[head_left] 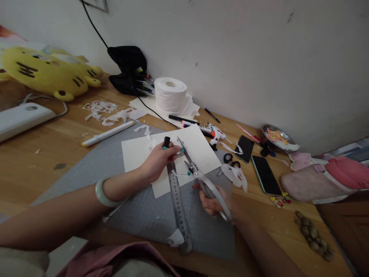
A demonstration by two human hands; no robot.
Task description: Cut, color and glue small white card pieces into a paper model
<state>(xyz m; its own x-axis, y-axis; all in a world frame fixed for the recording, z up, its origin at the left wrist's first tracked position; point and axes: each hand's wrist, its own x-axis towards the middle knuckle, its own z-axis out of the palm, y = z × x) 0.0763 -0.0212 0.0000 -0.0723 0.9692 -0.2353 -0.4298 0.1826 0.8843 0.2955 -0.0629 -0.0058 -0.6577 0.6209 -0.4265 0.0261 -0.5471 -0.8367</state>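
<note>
My left hand [158,161] is closed around a black marker [166,142] with a teal band, resting on a white sheet of paper [198,148] over a grey cutting mat [144,215]. My right hand [215,202] grips a pair of large silver scissors [198,175], whose blades point up and left over the paper. A steel ruler [178,207] lies on the mat between my hands, running toward the front edge. A pale bangle [101,192] sits on my left wrist.
A toilet roll [170,94], black pouch of pens [128,69], glue gun [215,134], small black scissors [231,159], two phones [244,148] [265,175], paper scraps [99,107], a white marker [108,133], a yellow plush toy [49,73], a pink cloth item [325,181] and a metal dish [276,135] crowd the wooden table.
</note>
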